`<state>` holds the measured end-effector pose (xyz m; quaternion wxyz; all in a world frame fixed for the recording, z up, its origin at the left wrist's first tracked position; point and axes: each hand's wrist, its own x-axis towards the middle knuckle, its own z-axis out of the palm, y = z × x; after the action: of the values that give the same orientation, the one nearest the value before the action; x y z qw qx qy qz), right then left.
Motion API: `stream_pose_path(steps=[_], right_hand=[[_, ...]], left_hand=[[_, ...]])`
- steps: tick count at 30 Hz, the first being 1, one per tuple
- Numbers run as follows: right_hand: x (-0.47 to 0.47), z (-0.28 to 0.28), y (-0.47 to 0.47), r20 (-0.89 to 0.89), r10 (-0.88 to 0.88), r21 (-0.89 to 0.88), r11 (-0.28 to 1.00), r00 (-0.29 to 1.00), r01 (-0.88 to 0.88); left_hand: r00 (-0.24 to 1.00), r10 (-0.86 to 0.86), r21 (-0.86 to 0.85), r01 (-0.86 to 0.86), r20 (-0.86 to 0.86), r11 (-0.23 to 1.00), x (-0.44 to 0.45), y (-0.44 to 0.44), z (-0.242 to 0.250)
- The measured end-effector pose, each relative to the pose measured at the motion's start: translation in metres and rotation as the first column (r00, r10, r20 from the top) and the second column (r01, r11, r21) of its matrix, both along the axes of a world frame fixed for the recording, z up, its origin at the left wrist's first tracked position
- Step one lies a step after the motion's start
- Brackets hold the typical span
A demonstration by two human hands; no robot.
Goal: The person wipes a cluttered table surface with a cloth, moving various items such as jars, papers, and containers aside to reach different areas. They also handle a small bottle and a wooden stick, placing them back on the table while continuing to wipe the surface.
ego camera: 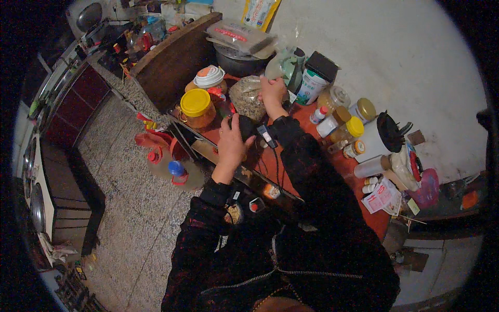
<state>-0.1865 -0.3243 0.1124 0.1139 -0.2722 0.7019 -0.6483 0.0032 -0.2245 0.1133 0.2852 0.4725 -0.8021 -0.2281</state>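
A clear plastic bag (246, 102) of mixed grain-like bits stands on the red tabletop (269, 167). My right hand (274, 93) has its fingers curled on the bag's upper right side, pinching the plastic. Nearer to me, my left hand (232, 142) is spread at a dark rounded object (245, 127), which lies between its fingers and thumb. Whether the left hand grips that object cannot be made out. A small dark device with a pale screen (266, 135) and a cable is beside my right cuff. Left of the bag stands a jar with a yellow lid (195, 103).
A dark pot (241, 64) bearing a plastic container (238, 36) stands behind. Several jars, including a yellow-lidded one (347, 130), and a white jug (372, 138) line the wall on the right. Large bottles, one blue-capped (177, 168), stand on the speckled floor (132, 210).
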Motion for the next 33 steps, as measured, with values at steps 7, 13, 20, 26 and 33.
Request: stream_pose_path(steps=[7, 13, 20, 26, 33], right_hand=[[-0.004, 0.004, -0.01, -0.051, -0.055, 0.056, 0.997, 0.997, 0.058], [-0.027, -0.007, -0.019, -0.461, 0.08, 0.127, 0.992, 0.884, -0.023], [0.039, 0.018, 0.01, -0.074, 0.243, -0.097, 0.964, 0.967, -0.249], [0.054, 0.051, 0.038, 0.02, 0.284, -0.315, 0.912, 0.959, -0.263], [0.047, 0.101, 0.1, -0.323, 0.113, -0.321, 0.921, 0.94, -0.221]], left_hand=[[1.0, 0.005, 0.038, -0.006, 0.03, 0.999, 0.0, -0.001, 0.001], [1.0, 0.011, 0.042, -0.011, 0.004, 0.999, 0.0, 0.002, 0.003], [0.998, -0.006, 0.066, 0.002, 0.058, 0.998, -0.001, 0.001, 0.004], [1.0, -0.014, -0.002, 0.014, 0.014, 1.0, -0.001, 0.0, -0.003], [1.0, -0.008, -0.078, 0.008, 0.01, 0.997, -0.006, -0.002, -0.009]])
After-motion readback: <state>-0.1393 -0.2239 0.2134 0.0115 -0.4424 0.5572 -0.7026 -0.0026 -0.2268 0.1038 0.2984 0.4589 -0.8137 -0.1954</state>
